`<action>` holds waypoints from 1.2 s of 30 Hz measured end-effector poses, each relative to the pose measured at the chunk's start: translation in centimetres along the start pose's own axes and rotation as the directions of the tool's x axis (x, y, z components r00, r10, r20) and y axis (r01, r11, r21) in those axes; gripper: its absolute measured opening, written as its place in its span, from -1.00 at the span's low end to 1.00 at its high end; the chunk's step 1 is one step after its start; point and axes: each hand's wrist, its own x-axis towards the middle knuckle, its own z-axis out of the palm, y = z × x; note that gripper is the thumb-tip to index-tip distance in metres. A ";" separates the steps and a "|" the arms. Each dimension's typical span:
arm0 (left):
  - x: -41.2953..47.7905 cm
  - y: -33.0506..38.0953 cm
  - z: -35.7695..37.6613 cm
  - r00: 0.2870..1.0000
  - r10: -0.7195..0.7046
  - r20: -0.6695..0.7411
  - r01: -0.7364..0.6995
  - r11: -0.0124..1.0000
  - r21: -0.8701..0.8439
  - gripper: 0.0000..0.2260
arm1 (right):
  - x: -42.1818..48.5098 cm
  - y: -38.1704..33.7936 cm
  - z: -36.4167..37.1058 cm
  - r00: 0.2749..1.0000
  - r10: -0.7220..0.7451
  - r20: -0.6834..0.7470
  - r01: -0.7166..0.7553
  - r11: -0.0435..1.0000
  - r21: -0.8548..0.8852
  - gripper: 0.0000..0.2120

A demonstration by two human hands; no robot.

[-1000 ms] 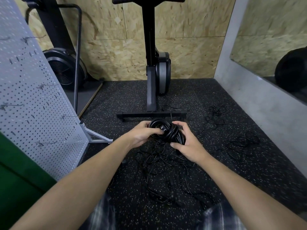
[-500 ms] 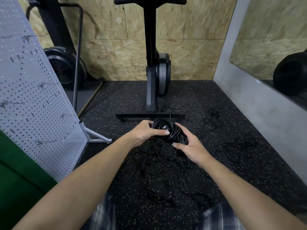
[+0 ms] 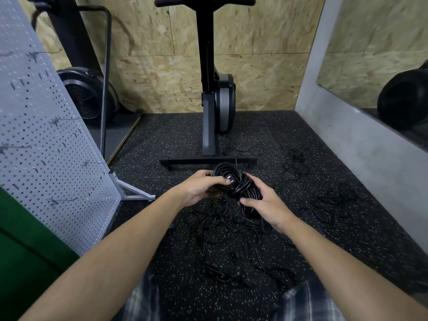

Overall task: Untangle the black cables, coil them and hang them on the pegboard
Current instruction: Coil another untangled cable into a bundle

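Barely any change: left hand (image 3: 196,188) and right hand (image 3: 266,206) still grasp the black coil (image 3: 240,184), left thumb now pinning its plug (image 3: 229,179), so it looks nearly ready for the pegboard (image 3: 46,135) on the left.

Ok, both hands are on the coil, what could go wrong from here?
1. Strands seem to trail from the coil into the floor tangle; lifting may drag it along or pull loops out.
2. Only the left hand and right hand hold the loops together; releasing one could let them spring apart.
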 end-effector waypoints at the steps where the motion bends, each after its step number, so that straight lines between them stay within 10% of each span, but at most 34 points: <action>1: 0.0 0.0 -0.1 1.000 -0.003 0.005 0.003 1.000 -0.013 -0.68 | 0.0 0.0 0.0 1.000 0.003 0.000 -0.003 1.000 -0.002 -0.32; 11: -1.1 -0.3 -2.7 0.987 0.070 0.145 -0.065 0.997 -0.041 -0.84 | 0.2 -0.4 0.9 0.997 0.019 0.070 -0.019 1.000 0.000 -0.36; 15: -1.7 -0.2 -3.4 0.995 0.026 0.099 -0.047 0.976 0.214 -0.64 | 0.2 -0.4 1.2 0.997 0.006 0.073 -0.003 0.999 -0.053 -0.37; 20: -3.0 0.2 -4.1 0.947 0.228 0.228 -0.322 0.671 0.668 -0.04 | 0.7 -0.5 1.5 0.993 0.006 0.115 0.011 0.989 -0.150 -0.28; 24: -3.3 -0.8 -4.5 0.906 0.297 0.303 -0.401 0.368 0.839 -0.18 | 1.1 -0.5 2.7 0.982 0.017 0.187 0.018 0.983 -0.182 -0.35; 36: -6.2 -2.8 -11.1 0.906 0.388 0.169 -0.266 0.211 0.941 -0.48 | 4.7 -1.2 8.7 0.945 -0.026 0.326 0.092 0.978 -0.188 -0.36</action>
